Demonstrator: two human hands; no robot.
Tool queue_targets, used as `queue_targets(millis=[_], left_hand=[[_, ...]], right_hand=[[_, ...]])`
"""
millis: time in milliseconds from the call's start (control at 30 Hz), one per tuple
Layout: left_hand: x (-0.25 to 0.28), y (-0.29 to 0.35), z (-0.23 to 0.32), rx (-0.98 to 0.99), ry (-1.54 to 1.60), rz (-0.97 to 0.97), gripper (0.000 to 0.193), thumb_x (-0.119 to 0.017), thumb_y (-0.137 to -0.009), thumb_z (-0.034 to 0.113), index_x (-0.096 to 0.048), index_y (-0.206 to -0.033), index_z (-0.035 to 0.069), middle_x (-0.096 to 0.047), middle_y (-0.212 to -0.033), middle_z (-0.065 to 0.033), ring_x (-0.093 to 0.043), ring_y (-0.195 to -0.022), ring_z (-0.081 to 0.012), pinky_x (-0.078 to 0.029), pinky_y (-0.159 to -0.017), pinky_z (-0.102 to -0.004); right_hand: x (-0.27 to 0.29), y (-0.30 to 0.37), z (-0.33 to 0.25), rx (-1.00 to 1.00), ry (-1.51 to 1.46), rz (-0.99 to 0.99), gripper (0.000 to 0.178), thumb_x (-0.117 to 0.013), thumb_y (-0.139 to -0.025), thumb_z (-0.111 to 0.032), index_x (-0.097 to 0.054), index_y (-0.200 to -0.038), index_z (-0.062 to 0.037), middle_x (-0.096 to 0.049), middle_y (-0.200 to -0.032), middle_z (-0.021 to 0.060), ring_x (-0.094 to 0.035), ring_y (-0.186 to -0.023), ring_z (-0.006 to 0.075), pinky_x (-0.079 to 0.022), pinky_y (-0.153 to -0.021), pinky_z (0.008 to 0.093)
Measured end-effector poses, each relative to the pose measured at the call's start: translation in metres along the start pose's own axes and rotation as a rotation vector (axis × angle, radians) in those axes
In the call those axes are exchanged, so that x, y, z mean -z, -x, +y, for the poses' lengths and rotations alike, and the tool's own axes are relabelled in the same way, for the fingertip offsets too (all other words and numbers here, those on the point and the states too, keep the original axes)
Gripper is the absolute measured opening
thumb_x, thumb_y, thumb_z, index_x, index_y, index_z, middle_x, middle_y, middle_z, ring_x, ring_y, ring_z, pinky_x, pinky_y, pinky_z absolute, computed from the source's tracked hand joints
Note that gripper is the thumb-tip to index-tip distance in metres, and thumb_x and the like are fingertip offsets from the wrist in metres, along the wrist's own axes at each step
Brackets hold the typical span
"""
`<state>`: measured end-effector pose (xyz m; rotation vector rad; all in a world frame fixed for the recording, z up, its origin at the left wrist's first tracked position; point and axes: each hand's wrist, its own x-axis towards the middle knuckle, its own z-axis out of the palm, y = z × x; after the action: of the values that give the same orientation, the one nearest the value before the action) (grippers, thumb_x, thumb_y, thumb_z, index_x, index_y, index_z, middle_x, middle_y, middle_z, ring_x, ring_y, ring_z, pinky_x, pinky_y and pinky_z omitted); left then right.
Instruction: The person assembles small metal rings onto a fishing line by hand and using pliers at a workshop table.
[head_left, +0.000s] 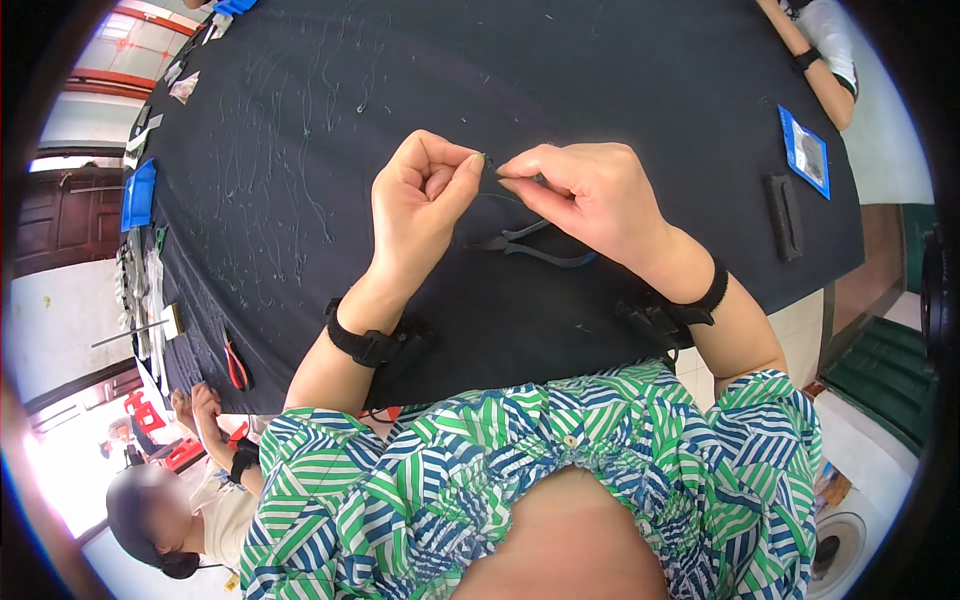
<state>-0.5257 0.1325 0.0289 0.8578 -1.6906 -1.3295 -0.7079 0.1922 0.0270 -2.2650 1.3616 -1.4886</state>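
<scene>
Over the dark cloth, my left hand (425,190) pinches a thin green cord (487,157) between thumb and index finger, its other fingers curled in. Close beside it, my right hand (590,195) has thumb and index finger pressed together at the cord's other side; whatever small part sits in that pinch is too small to make out. A thin strand of the cord curves down below the right fingertips. Beneath the right hand lie grey-handled pliers (545,252) on the cloth, partly covered by that hand. Both wrists wear black straps.
Several thin knotted cords (305,140) lie spread on the black tablecloth (500,340) at left. To the right are a blue packet (804,152) and a black case (784,217). Red-handled pliers (235,366) lie near a co-worker (170,520) at lower left; another person's arm (822,85) rests at upper right.
</scene>
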Motion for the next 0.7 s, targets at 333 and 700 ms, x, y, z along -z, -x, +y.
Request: queue_targets(millis=[333, 700], left_hand=[[-0.008, 0.003, 0.014, 0.005, 0.013, 0.009, 0.007, -0.064, -0.088, 0.001, -0.057, -0.086, 0.002, -0.034, -0.061, 0.0110, -0.033, -0.057, 0.0018, -0.032, -0.054, -0.0158], [-0.005, 0.020, 0.024, 0.115, 0.089, 0.064, 0.008, -0.062, -0.089, 0.001, -0.056, -0.083, 0.003, -0.034, -0.061, 0.0112, -0.030, -0.057, 0.0020, -0.028, -0.053, -0.0158]], right_hand=[[0.009, 0.002, -0.001, -0.081, 0.020, -0.060, 0.010, -0.070, -0.078, -0.010, -0.064, -0.087, -0.0092, -0.064, -0.069, 0.0096, -0.064, -0.063, 0.0269, -0.048, -0.054, 0.0341], [0.007, 0.002, -0.009, -0.021, -0.023, -0.069, 0.013, -0.073, -0.073, -0.001, -0.068, -0.084, -0.0075, -0.059, -0.060, 0.0081, -0.059, -0.051, 0.0229, -0.045, -0.047, 0.0312]])
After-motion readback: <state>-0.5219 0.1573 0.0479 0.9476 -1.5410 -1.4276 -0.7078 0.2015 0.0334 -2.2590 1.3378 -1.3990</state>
